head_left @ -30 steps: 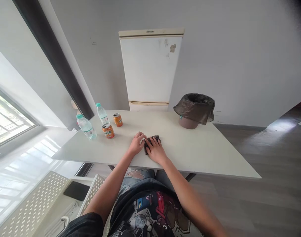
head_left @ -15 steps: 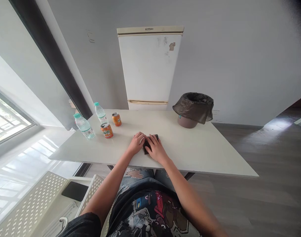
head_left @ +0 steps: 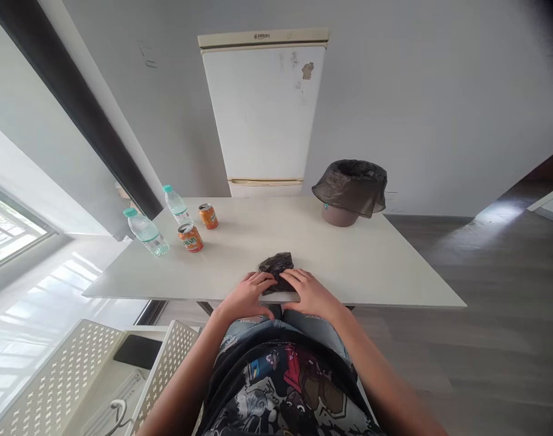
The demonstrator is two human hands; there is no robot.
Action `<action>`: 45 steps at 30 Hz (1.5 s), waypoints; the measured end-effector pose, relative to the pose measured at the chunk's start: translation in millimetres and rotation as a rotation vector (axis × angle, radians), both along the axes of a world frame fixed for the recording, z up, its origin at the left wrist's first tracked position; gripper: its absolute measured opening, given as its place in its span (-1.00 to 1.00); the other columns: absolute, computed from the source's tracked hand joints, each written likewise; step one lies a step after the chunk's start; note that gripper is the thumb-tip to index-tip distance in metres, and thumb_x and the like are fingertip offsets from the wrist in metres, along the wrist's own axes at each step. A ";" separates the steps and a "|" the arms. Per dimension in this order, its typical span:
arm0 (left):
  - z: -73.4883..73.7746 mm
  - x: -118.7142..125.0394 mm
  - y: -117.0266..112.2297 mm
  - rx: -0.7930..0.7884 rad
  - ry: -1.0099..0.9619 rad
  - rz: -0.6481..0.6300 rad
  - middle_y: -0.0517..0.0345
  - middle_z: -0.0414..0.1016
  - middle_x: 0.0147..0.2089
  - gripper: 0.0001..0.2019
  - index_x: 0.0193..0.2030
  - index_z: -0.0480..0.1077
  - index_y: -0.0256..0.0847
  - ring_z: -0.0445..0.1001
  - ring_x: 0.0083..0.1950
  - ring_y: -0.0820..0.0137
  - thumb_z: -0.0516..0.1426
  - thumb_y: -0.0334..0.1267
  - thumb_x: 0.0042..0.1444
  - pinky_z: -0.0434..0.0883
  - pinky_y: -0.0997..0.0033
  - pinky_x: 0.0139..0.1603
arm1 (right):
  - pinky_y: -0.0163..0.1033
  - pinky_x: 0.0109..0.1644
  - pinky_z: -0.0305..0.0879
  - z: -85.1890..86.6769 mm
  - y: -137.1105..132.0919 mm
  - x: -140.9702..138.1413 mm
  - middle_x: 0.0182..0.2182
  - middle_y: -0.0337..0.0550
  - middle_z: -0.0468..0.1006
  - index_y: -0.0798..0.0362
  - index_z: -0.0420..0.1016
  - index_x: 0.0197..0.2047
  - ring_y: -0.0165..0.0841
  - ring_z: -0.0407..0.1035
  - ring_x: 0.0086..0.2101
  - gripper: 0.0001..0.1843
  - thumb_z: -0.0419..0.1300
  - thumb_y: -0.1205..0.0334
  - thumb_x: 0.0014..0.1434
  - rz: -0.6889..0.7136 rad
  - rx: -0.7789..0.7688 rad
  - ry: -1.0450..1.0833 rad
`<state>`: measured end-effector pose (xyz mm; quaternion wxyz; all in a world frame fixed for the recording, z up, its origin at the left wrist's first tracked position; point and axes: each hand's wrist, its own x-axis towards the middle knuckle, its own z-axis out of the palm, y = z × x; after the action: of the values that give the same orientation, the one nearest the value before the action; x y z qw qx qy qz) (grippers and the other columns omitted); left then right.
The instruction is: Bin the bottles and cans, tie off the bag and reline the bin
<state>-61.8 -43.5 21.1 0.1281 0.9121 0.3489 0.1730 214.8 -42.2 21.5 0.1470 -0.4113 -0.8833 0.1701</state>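
Both our hands are on the black plastic bag [head_left: 276,263], which lies crumpled at the near edge of the counter [head_left: 349,272], right in front of us. Left hand [head_left: 248,299]: fingers released, bent over, tips on the bag's left side, thumb standing off by the counter edge. Right hand [head_left: 313,298]: same pose mirrored, fingers relaxed on the right side, thumb apart. Can't tell if anything is inside the bag.

Containers: the brown bin [head_left: 340,217] stands at the far right of the counter, with a dark liner [head_left: 365,192] folded well down over its rim. Mouth is open; we can't make out contents.

Far left, two clear bottles with teal caps on: near bottle [head_left: 146,232], far bottle [head_left: 178,209]. See-through, fill level unclear. Just right of them, two orange cans: near can [head_left: 191,240] and far can [head_left: 208,217]. Dark patches on both tops; insides hidden.

Lower left, beside us, a cream lattice-sided basket [head_left: 83,357] holds a flat black slab [head_left: 138,351], a pale printed packet [head_left: 124,393] and a white curved piece [head_left: 120,407]. Behind the counter, the white fridge [head_left: 262,115] has its doors closed.
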 end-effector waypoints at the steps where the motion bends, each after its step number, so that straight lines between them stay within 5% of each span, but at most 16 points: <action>1: -0.7 -2.2 -6.1 0.002 -0.001 -0.001 -0.10 0.47 0.38 -0.23 0.41 0.37 -0.08 0.46 0.36 0.05 0.41 0.16 0.12 0.34 0.00 0.39 | 0.20 0.49 0.23 -0.5 -6.1 2.1 0.45 0.10 0.33 0.00 0.30 0.51 0.07 0.22 0.41 -0.09 0.44 -0.12 0.22 0.021 0.008 -0.001; 6: -8.6 -2.7 -20.6 -0.040 -0.150 0.113 0.04 0.64 0.18 -0.75 0.14 0.50 -0.08 0.59 0.19 0.23 0.19 -0.33 0.37 0.40 0.14 0.24 | 0.12 0.33 0.36 -1.9 -21.0 3.8 0.23 0.05 0.58 0.01 0.47 0.33 -0.08 0.43 0.23 -0.49 0.22 0.40 0.33 0.002 0.048 0.102; 10: -5.9 7.1 -8.4 -0.130 -0.380 0.299 0.14 0.66 -0.03 -0.86 -0.01 0.51 -0.09 0.62 -0.02 0.35 0.13 -0.28 0.40 0.49 0.31 0.07 | -0.03 0.15 0.47 1.8 -12.3 -7.5 -0.04 -0.07 0.69 -0.02 0.55 0.10 -0.20 0.57 -0.04 -0.74 0.14 0.30 0.42 -0.149 -0.015 0.332; 14: -2.0 17.0 15.0 -0.105 -0.412 0.419 0.15 0.62 -0.01 -0.79 0.10 0.46 -0.08 0.55 -0.19 0.40 0.11 -0.30 0.39 0.50 0.37 -0.10 | -0.08 0.09 0.52 2.2 6.1 -23.3 -0.03 -0.06 0.65 -0.02 0.49 0.18 -0.21 0.58 -0.09 -0.67 0.10 0.29 0.41 -0.323 0.014 0.420; 18: -6.0 27.3 31.2 -0.034 -0.313 0.427 0.06 0.57 -0.03 -0.80 -0.05 0.54 -0.09 0.49 -0.01 0.26 0.09 -0.38 0.37 0.45 0.21 0.13 | 0.00 0.11 0.54 0.9 18.1 -36.0 0.09 0.12 0.55 0.06 0.46 0.27 -0.12 0.55 -0.05 -0.56 0.03 0.34 0.39 -0.457 0.086 0.338; 22: -11.7 34.8 35.9 0.016 -0.186 0.480 -0.03 0.55 0.01 -0.81 -0.10 0.55 -0.13 0.43 0.05 0.14 0.08 -0.34 0.40 0.39 0.07 0.12 | 0.16 0.44 0.31 3.7 17.4 -43.6 0.36 0.13 0.40 0.01 0.47 0.36 -0.03 0.35 0.30 -0.48 -0.08 0.32 0.47 -0.248 0.247 0.221; 25: -11.8 34.1 34.9 0.027 -0.101 0.483 0.01 0.56 0.01 -0.79 -0.09 0.52 -0.12 0.44 0.05 0.15 0.04 -0.32 0.46 0.35 0.11 0.06 | 0.21 0.57 0.08 -1.1 17.1 -47.3 0.49 0.09 0.28 0.09 0.27 0.53 -0.05 0.14 0.47 -0.41 -0.08 0.24 0.52 -0.040 0.258 0.063; 29: -9.6 24.5 32.1 0.042 -0.042 0.552 0.02 0.57 0.04 -0.73 -0.04 0.51 -0.08 0.45 0.07 0.14 -0.03 -0.21 0.53 0.31 0.12 0.05 | 0.27 0.58 0.03 -15.5 21.5 -49.8 0.56 0.14 0.11 0.25 0.14 0.58 -0.02 0.03 0.53 -0.36 -0.10 0.19 0.54 -0.083 0.164 -0.053; 33: -9.8 11.7 32.4 0.047 -0.040 0.645 -0.05 0.55 0.10 -0.70 0.10 0.48 -0.10 0.44 0.11 0.11 -0.07 -0.18 0.54 0.30 0.12 0.04 | 0.24 0.60 -0.01 -21.4 22.3 -51.4 0.54 0.08 0.17 0.20 0.20 0.56 -0.09 0.07 0.52 -0.39 -0.11 0.20 0.55 -0.122 0.161 -0.048; 38: -11.4 6.8 35.6 0.030 -0.028 0.676 -0.06 0.53 0.08 -0.71 -0.03 0.47 -0.13 0.43 0.09 0.11 -0.09 -0.30 0.50 0.28 0.13 0.02 | 0.23 0.63 -0.08 -22.8 19.6 -51.3 0.55 0.09 0.16 0.16 0.17 0.58 -0.10 0.05 0.53 -0.35 -0.05 0.07 0.56 -0.130 0.174 -0.008; 42: -12.0 9.4 34.7 0.039 0.007 0.685 -0.05 0.51 0.09 -0.74 0.00 0.44 -0.13 0.42 0.12 0.09 -0.05 -0.41 0.42 0.27 0.13 0.03 | 0.37 0.60 -0.12 -21.7 16.2 -48.8 0.59 0.00 0.03 -0.06 -0.02 0.65 -0.02 -0.04 0.55 -0.29 -0.01 -0.01 0.55 -0.100 0.204 0.005; 45: -11.9 10.2 34.2 0.038 0.023 0.697 -0.04 0.51 0.09 -0.73 -0.01 0.42 -0.12 0.42 0.12 0.10 -0.05 -0.46 0.38 0.27 0.14 0.03 | 0.41 0.59 -0.16 -17.6 15.0 -47.0 0.59 -0.13 0.05 -0.19 0.06 0.62 -0.02 -0.10 0.56 -0.35 -0.03 -0.04 0.56 -0.032 0.187 0.008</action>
<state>-51.6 -9.3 9.2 0.0401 0.7423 0.6375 0.2024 167.8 -27.2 3.9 0.1907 -0.4093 -0.8881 0.0863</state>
